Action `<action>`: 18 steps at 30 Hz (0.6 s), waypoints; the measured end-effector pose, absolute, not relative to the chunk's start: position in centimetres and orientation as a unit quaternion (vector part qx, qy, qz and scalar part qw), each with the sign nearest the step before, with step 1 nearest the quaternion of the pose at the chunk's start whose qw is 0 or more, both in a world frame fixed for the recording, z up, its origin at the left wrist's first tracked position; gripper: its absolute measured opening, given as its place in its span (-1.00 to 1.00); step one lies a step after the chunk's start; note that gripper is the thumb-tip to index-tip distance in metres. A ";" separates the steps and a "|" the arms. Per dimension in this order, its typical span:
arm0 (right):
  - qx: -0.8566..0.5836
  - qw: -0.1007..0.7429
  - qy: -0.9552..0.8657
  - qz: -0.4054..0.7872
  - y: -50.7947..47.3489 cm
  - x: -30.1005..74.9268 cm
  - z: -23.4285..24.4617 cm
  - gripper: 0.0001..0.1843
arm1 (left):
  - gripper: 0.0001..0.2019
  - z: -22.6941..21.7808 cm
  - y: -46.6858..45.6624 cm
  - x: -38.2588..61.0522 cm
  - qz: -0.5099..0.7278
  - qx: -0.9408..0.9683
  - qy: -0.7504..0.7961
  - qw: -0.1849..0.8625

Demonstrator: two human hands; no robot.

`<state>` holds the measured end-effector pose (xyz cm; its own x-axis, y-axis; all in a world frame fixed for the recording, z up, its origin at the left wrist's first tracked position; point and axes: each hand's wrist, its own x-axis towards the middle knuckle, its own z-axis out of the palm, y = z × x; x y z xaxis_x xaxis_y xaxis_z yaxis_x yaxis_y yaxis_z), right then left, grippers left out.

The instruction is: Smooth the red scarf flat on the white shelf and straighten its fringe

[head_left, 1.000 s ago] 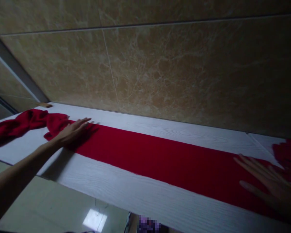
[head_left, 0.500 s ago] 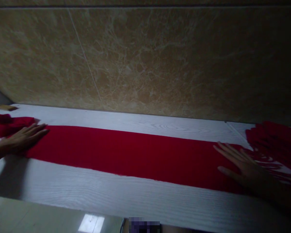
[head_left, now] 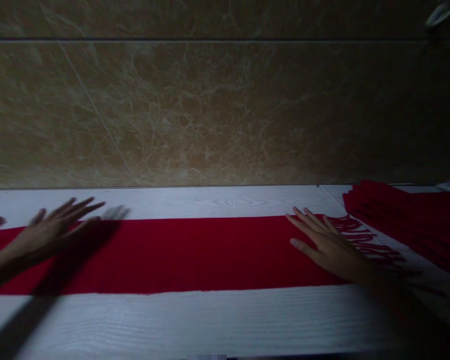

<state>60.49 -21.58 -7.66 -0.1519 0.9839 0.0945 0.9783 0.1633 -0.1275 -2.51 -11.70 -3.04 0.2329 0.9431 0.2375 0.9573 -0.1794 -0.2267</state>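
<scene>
I have a marble-look wall tile [head_left: 210,110] at 12 o'clock, behind the white wood-grain desk [head_left: 172,325], and a bunched red cloth [head_left: 405,220] at 2 o'clock. The red scarf [head_left: 195,255] lies flat along the desk. My left hand [head_left: 48,235] is open over it at 9 o'clock, fingers spread; my right hand [head_left: 328,247] rests open on it at 4 o'clock, beside the fringe [head_left: 367,240], grasping nothing.

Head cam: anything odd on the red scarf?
One thing: a heaped red fold sits at the right end, past the loose, uneven fringe, while the rest of the scarf lies flat on the white wood-grain table.
</scene>
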 end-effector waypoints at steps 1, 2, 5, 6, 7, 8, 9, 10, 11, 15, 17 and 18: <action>-0.650 0.075 -0.756 0.013 -21.5 60.5 -7.8 -0.23 | -0.32 -3.8 -11.9 -1.9 -0.023 -0.784 -0.609 0.121; -0.655 0.070 -0.752 0.011 -21.5 60.6 -7.9 -0.23 | -0.30 -4.5 -12.2 -1.5 -0.028 -0.800 -0.595 0.074; -0.668 0.043 -0.743 0.024 -21.4 61.1 -8.2 -0.21 | -0.35 -6.3 -13.7 -1.2 -0.054 -0.831 -0.554 -0.004; -0.669 0.035 -0.742 0.030 -21.4 61.3 -8.2 -0.20 | -0.38 -6.5 -14.1 -1.2 -0.057 -0.835 -0.547 -0.003; -0.671 0.028 -0.741 0.035 -21.4 61.4 -8.0 -0.20 | -0.39 -6.5 -14.4 -1.1 -0.055 -0.835 -0.548 0.002; -0.673 0.024 -0.739 0.040 -21.4 61.4 -7.8 -0.19 | -0.38 -6.3 -14.5 -0.6 -0.049 -0.830 -0.555 0.010; -0.675 0.021 -0.736 0.046 -21.5 61.2 -7.4 -0.19 | -0.36 -6.0 -14.6 0.1 -0.040 -0.821 -0.569 0.018; -0.678 0.022 -0.733 0.054 -21.5 60.9 -7.0 -0.18 | -0.34 -5.5 -14.6 1.1 -0.030 -0.809 -0.587 0.022; -0.677 0.028 -0.733 0.060 -21.6 60.4 -6.5 -0.17 | -0.32 -5.0 -14.5 2.4 -0.022 -0.799 -0.601 0.021; -0.636 0.075 -0.766 0.052 -21.5 57.0 -4.8 -0.18 | -0.32 -3.4 -14.2 9.4 0.016 -0.828 -0.560 -0.035; -0.613 0.087 -0.785 0.041 -21.1 55.4 -4.8 -0.20 | -0.29 -3.3 -14.4 12.8 0.018 -0.846 -0.530 -0.049; -0.608 0.087 -0.788 0.039 -20.9 54.8 -5.1 -0.21 | -0.30 -3.5 -14.6 14.1 0.016 -0.858 -0.511 -0.051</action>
<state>54.77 -20.89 -5.10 -0.2458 0.9651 0.0899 0.9514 0.2580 -0.1683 14.12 -14.60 -3.51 0.4770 0.8752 -0.0806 0.8786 -0.4723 0.0710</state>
